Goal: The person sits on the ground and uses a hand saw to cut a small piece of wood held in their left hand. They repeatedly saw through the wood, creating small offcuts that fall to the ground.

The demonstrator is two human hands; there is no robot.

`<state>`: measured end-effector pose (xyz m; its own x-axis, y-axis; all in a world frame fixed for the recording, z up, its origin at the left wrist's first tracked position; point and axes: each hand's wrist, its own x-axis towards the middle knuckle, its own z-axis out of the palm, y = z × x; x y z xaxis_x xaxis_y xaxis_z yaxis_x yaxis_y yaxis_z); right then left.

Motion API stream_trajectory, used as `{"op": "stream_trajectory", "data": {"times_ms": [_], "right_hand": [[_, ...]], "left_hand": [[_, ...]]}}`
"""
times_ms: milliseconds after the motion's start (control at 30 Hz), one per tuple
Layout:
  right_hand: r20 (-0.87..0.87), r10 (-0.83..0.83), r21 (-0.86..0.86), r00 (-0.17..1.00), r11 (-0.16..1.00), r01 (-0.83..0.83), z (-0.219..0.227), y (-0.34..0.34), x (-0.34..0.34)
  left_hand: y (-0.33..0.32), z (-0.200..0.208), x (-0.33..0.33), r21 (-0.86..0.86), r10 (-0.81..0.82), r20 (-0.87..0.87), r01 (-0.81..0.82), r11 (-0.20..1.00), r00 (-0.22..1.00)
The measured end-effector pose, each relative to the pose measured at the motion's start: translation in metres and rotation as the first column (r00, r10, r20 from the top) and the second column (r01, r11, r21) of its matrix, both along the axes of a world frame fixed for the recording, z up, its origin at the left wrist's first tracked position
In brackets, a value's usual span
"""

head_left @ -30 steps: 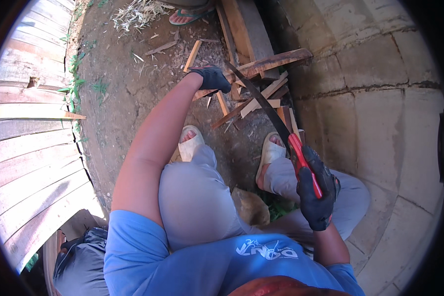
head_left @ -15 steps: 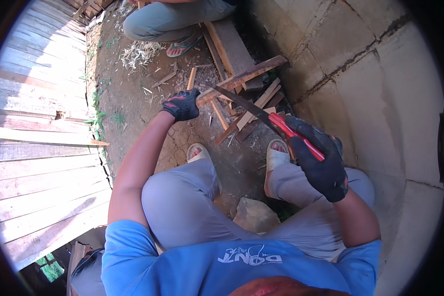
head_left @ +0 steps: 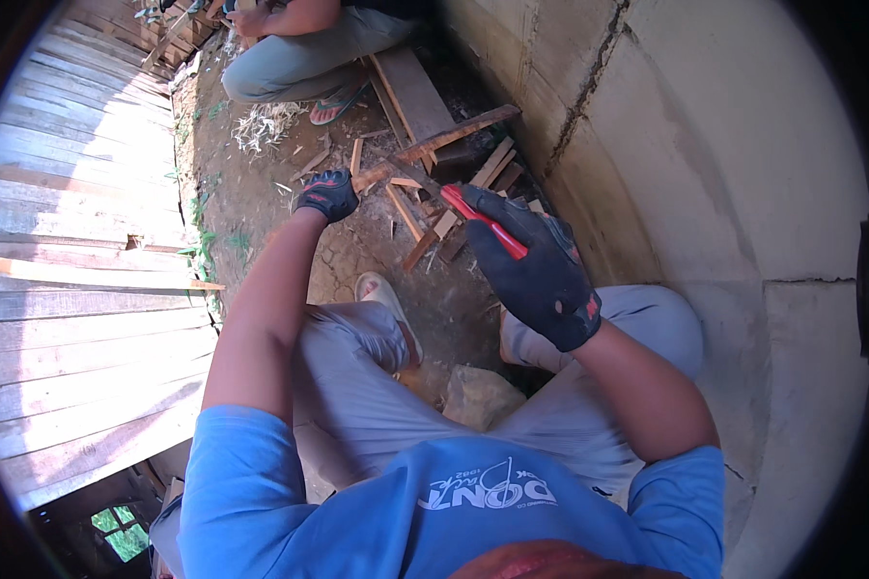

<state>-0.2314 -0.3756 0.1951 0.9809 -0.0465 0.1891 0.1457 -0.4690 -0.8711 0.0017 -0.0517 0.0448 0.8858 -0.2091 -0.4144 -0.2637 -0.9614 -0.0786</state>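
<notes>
My left hand, in a black glove with red marks, is closed round the near end of a long narrow wood strip. The strip slants away to the right, over a wide plank on the ground. In my right hand, also gloved in black, is a red-handled hand saw with a narrow dark blade. Its blade lies across the strip, a little to the right of my left hand. Glove and handle hide part of the strip's near side. Whether the teeth bite into the wood is too small to tell.
Behind the strip a wide plank lies on the ground, with wood offcuts beside it. Another person crouches at the far side near pale shavings. A concrete wall rises on the right; wooden boards line the left.
My right hand has moved forward and left, bringing the saw's handle closer to the strip. The whole view has shifted a little. My left hand keeps its hold on the strip.
</notes>
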Motion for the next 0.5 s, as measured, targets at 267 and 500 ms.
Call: {"op": "stream_trajectory", "data": {"times_ms": [267,500], "right_hand": [[0.050,0.028,-0.034,0.998,0.999,-0.026,-0.015,0.006,-0.007],[0.063,0.061,-0.004,0.996,0.998,-0.061,-0.015,0.008,-0.006]], "left_hand": [[-0.009,0.002,0.002,-0.069,-0.064,0.051,0.067,0.995,0.997],[-0.005,-0.005,0.005,-0.037,-0.081,0.042,0.083,0.996,0.996]]}}
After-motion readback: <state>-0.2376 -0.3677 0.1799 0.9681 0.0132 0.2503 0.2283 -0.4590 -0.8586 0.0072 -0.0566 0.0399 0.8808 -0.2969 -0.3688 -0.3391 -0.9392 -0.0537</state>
